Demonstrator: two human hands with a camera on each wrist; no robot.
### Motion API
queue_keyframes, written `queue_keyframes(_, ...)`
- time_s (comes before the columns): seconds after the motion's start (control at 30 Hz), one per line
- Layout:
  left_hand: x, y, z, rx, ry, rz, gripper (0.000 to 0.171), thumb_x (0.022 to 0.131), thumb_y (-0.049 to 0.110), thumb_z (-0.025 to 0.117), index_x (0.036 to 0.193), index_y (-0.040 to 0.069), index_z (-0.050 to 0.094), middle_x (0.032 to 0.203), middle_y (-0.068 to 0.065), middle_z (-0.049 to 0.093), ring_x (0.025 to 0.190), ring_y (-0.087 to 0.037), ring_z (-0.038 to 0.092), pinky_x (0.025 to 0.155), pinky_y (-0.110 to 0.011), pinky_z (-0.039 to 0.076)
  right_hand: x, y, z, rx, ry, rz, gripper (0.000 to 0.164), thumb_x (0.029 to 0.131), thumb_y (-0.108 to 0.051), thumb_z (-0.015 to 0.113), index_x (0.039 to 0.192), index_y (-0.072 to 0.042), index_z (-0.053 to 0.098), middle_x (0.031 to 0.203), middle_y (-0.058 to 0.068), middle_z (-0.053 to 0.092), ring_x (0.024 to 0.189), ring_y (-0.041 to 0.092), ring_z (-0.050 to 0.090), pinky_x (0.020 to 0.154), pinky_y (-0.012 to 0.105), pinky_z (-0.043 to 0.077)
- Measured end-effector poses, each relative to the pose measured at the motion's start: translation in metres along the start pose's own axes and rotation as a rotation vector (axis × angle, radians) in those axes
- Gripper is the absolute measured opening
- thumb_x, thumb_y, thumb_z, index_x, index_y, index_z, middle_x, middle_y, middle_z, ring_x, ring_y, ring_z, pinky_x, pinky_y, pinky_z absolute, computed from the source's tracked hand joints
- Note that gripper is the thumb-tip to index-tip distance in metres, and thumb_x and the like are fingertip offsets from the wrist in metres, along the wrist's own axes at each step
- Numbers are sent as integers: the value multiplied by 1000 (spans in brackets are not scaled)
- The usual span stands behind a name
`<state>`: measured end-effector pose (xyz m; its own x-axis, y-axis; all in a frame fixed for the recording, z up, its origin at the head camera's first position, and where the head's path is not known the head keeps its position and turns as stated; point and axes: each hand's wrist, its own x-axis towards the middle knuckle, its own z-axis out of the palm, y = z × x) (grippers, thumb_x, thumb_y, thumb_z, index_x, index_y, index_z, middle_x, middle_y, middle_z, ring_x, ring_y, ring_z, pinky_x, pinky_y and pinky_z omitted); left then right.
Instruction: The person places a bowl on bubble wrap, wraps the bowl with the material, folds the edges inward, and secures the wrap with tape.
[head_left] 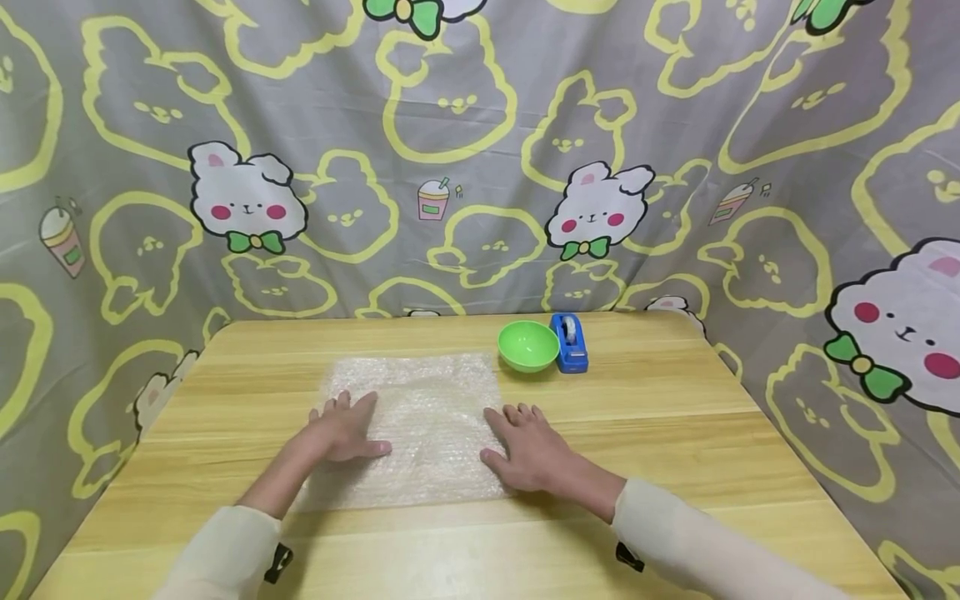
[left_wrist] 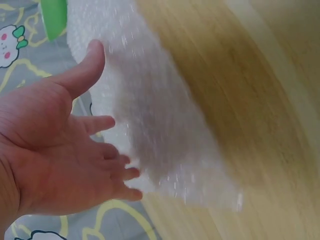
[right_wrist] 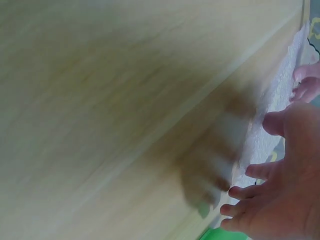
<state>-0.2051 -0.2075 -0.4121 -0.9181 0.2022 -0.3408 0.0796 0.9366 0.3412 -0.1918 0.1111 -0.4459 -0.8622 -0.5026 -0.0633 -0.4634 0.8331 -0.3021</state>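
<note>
A clear sheet of bubble wrap (head_left: 435, 433) lies flat on the wooden table in front of me. Over its left side is my left hand (head_left: 343, 429), fingers spread and palm down. My right hand (head_left: 528, 450) is at the sheet's right edge, its fingers extended and holding nothing. In the left wrist view the left hand (left_wrist: 65, 150) shows an empty palm beside the bubble wrap (left_wrist: 155, 115). The right wrist view has the right hand (right_wrist: 275, 190) close to the sheet's edge, fingers apart.
Behind the sheet's right corner stands a green bowl (head_left: 528, 347). A blue tape dispenser (head_left: 572, 346) with a roll of tape is right next to it. The wooden table (head_left: 660, 467) backs onto a grey patterned curtain (head_left: 495, 233).
</note>
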Motion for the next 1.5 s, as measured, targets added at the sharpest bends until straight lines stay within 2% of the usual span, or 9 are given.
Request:
queue_keyframes(0.3,0,-1,-4,16,-68,59,114,76,38,87,159,-2,19,157,-45,13,144,-65,13,107,-85,9,-6,13,-10,-4,-11,23,65,101,-43,56,156,-12,40,155,29,42,146,47,36,123,59,21)
queue_keyframes(0.43,-1,1,-4,34,-72,81,122,71,36,90,160,-1,16,159,-42,13,145,-63,14,106,-86,10,-6,18,-14,3,-30,41,65,101,-43,58,156,-12,41,154,28,43,145,48,36,123,59,21)
queue_keyframes(0.73,-2,7,0,-38,-90,135,121,71,32,91,160,-1,17,161,-40,8,146,-63,8,109,-82,10,-8,30,-23,10,-60,81,65,100,-41,62,155,-13,42,153,29,43,144,48,36,123,58,22)
queue_keyframes(0.97,1,7,4,-75,-86,143,121,71,29,91,161,0,15,161,-40,4,147,-62,5,113,-78,11,-7,34,-27,40,-59,61,65,98,-39,65,154,-12,44,147,31,49,138,49,43,118,60,30)
queue_keyframes(1.1,3,7,6,-106,-82,147,121,71,28,91,161,0,15,162,-39,4,147,-62,4,114,-77,11,-1,37,-35,118,-58,106,67,98,-39,66,154,-9,44,146,27,53,135,46,49,114,59,39)
queue_keyframes(1.2,4,8,7,-116,-79,148,121,71,27,91,161,1,16,162,-39,4,148,-61,3,114,-77,11,8,41,-44,200,0,165,63,100,-38,63,151,-5,46,138,25,60,124,41,60,104,55,50)
queue_keyframes(1.33,3,8,7,-114,-85,146,121,71,27,91,161,1,15,162,-39,3,148,-60,3,115,-76,11,22,53,-59,276,167,232,50,104,-34,57,136,4,57,117,23,70,101,34,69,86,48,59)
queue_keyframes(1.43,4,7,7,-119,-90,145,120,71,27,91,161,1,15,162,-38,2,149,-60,2,116,-75,9,31,64,-70,315,292,284,44,105,-33,53,121,8,59,99,20,70,82,29,68,71,41,58)
queue_keyframes(1.5,4,7,8,-123,-91,143,120,72,26,90,161,1,14,163,-38,1,149,-59,2,116,-75,9,36,71,-74,347,340,327,45,105,-34,52,119,8,56,90,18,67,71,24,64,62,35,54)
